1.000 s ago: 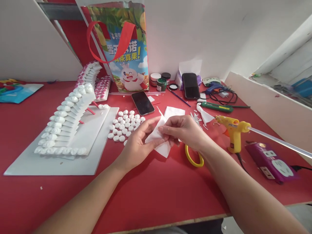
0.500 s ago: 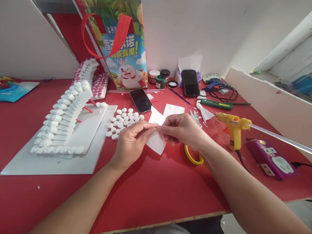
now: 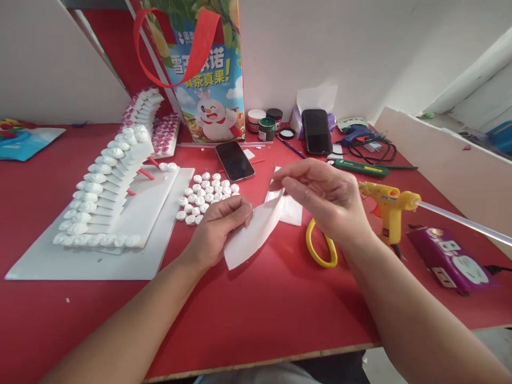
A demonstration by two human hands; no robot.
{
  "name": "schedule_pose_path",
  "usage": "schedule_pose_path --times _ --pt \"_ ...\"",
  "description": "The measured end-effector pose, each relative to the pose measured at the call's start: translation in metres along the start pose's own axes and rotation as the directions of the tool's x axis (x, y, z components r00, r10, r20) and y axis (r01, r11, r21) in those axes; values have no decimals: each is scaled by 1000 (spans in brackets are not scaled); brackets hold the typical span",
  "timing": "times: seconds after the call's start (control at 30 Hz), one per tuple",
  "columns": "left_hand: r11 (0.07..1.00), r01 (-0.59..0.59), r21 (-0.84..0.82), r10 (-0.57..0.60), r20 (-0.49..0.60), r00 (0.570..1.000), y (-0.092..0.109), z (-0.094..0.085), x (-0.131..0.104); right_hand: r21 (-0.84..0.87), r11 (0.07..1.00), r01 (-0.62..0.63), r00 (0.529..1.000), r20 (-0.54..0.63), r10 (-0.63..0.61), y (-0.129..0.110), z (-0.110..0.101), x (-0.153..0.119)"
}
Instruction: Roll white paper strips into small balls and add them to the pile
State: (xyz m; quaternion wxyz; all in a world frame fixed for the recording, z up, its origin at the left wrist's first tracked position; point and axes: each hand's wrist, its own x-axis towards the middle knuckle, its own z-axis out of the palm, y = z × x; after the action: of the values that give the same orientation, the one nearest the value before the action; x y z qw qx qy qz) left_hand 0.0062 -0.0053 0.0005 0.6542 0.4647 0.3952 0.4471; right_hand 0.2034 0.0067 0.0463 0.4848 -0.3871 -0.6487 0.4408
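Observation:
Between my two hands a strip of white tissue paper hangs at a slant. My left hand pinches its left edge between thumb and fingers. At the upper right end, my right hand has thumb and forefinger closed on the paper's corner. More white paper lies flat on the table behind the right hand. Many small white paper rosettes are grouped just beyond my left hand. Scissors with a yellow handle rest under my right wrist, their blades hidden.
A white stepped model edged with rosettes stands on a board at left. To the right are a yellow glue gun and a purple power strip. Behind lie a phone, paint jars and a gift bag.
My hands were close together at the paper's middle. The right hand has moved right and up to the paper's end, and the strip is now turned and spread out between the hands.

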Motion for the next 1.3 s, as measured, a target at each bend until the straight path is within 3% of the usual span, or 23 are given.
schedule_pose_path --times 0.07,0.13,0.2,0.27,0.4,0.53,0.67,0.8,0.93,1.17,1.3 --pt "996 55 -70 -54 23 998 3 -1 0 -113 993 41 993 118 -27 0 1 -1" --pt "993 73 -95 -72 16 997 5 -2 2 -284 959 3 974 217 61 4 4 -2" --pt "993 37 -109 -42 -46 998 5 -4 5 -439 895 -76 960 211 185 9 6 -1" --pt "991 -29 -133 13 -120 993 3 -7 9 -487 858 -164 959 124 253 13 6 1" --pt "992 -43 -118 33 -86 996 -3 -10 14 -305 901 -308 948 -18 318 13 -1 7" --pt "999 -52 13 52 -68 996 -7 -8 11 -150 891 -429 891 92 444 14 -7 10" --pt "992 -85 90 93 -86 992 -9 -9 9 -25 901 -433 879 210 429 22 -7 10" --pt "992 -116 56 120 -82 989 -10 -13 11 145 888 -437 876 293 384 31 -10 11" --pt "983 -181 -14 180 -34 983 -8 -15 12 328 817 -475 871 310 381 35 -13 12" --pt "976 -205 74 206 -7 979 -2 -17 7 323 791 -520 852 264 452 28 -12 13" --pt "983 -176 59 178 -20 984 2 -17 7 209 840 -500 859 243 451 20 -10 11"
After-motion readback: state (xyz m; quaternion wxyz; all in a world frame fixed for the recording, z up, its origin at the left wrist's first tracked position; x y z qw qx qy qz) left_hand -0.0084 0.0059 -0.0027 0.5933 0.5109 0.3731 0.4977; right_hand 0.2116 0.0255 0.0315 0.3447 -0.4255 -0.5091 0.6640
